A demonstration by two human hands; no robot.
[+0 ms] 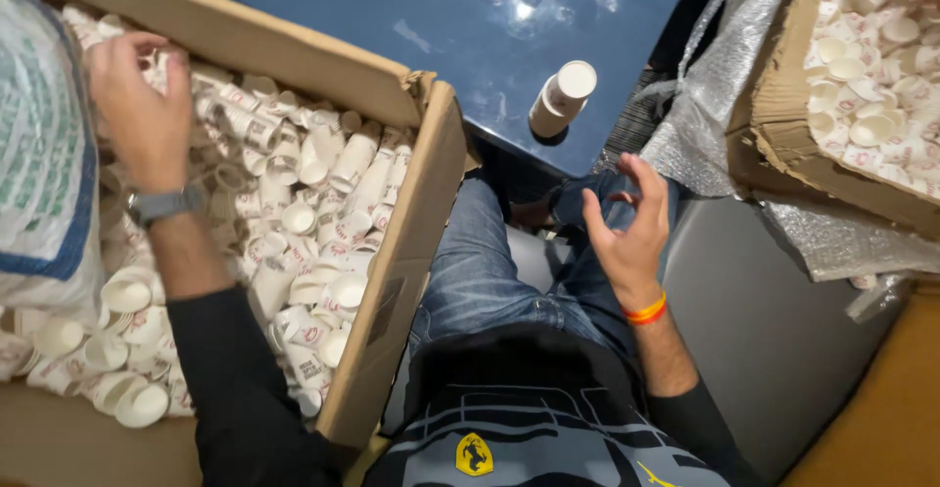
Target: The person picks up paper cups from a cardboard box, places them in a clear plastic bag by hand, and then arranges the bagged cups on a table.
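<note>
Left hand (137, 105) grips paper cups (162, 68); right hand (627, 228) empty.

Single head-worn view, looking steeply down and close: cardboard box (392, 281) at 9 o'clock, blue table (470, 27) at 12 o'clock, lap at 6 o'clock.

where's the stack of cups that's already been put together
In the head view, the stack of cups lies on the dark blue table, up centre, beyond the empty right hand.
</note>
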